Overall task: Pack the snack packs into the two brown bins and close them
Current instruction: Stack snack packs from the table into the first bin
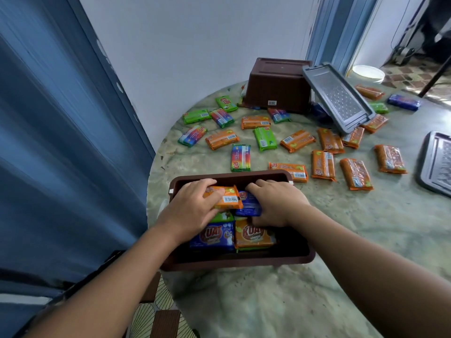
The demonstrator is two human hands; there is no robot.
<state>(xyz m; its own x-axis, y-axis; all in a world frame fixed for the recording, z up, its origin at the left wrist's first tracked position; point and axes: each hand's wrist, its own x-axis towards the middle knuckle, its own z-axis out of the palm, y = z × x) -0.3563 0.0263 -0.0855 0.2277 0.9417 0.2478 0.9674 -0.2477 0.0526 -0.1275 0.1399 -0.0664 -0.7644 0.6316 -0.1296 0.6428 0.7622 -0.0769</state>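
Both hands are down in the near bin (244,261) at the desk (317,276) edge. The left hand (190,208) has its grip around an orange pack (227,197), thumb on top, held just above the packs already in the bin. The right hand (275,203) has its grip curled on a blue pack (247,206) right beside it. Lower in the bin sit another blue one (212,236) and an orange one (253,236) — labels up. Beyond the bin, loose packs (296,140) lie scattered, and the second bin (277,85) sits upside down at the far side, a grey lid (339,97) leaning on it. Another lid (436,162) is off right of the near bin.
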